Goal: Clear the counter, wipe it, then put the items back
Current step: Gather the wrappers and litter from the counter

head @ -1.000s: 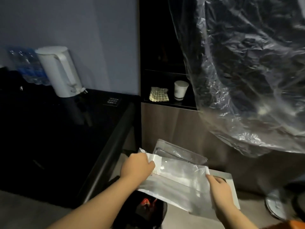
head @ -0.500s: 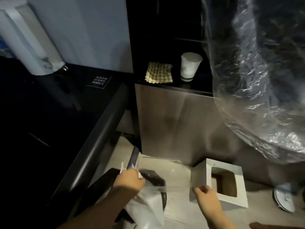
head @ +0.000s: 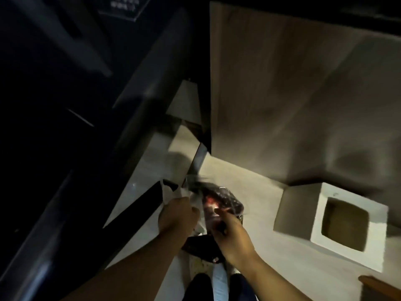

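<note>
The view looks straight down at the floor beside the black counter [head: 54, 127]. My left hand [head: 178, 216] is closed on crumpled clear plastic packaging [head: 191, 192] and holds it at the mouth of a small black bin [head: 232, 203] on the floor. Something red shows inside the bin. My right hand [head: 232, 233] is at the bin's near rim with curled fingers, touching the plastic or the bin liner; motion blur hides which.
A white cube-shaped box [head: 351, 224] with a square opening on top stands on the floor to the right. A wood-faced cabinet [head: 282, 83] rises behind the bin. My feet [head: 199, 285] are just below the bin. The counter's edge runs diagonally at left.
The view has tipped down from the shelf and kettle toward the floor. Both hands lowered the plastic packaging to the bin, and my right hand came back in from beside the white box.
</note>
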Tool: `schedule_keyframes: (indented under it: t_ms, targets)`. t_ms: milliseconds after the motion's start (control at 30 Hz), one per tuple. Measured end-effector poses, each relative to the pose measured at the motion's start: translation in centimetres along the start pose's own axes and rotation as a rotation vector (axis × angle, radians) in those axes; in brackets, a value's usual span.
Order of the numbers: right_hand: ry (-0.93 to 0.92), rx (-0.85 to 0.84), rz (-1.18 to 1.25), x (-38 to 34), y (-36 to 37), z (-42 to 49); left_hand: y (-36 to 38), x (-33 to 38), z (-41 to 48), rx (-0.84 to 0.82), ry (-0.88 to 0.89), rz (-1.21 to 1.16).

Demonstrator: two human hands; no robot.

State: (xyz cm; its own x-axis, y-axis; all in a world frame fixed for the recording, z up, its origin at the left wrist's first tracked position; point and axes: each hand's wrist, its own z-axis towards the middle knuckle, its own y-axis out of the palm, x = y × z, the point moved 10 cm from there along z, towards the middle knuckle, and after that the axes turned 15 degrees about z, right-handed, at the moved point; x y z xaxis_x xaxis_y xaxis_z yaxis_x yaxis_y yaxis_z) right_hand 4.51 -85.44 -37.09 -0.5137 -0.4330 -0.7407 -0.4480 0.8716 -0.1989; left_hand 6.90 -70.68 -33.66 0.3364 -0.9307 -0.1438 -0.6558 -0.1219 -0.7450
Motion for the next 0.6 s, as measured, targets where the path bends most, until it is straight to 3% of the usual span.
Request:
schedule_keyframes:
  t_ms: [133,300,467,600]
  targets:
    - [-0.066,-0.063,-0.003,1.2,2.4,2.1,0.7,2.4,0.5,0.057,0.05,-0.02]
    - [-0.022,0.019,0.046,3.9,1.7,3.2,1.7,4.5,-0.6,0.163,0.161,-0.102]
    - [0.179,0.029,0.431,7.2,1.5,2.7,1.0,3.7,-1.6,0.405,0.207,-0.014]
    - [0.248,0.053,0.649,7.4,1.5,2.6,0.9,3.0,-2.3,0.444,0.277,-0.018]
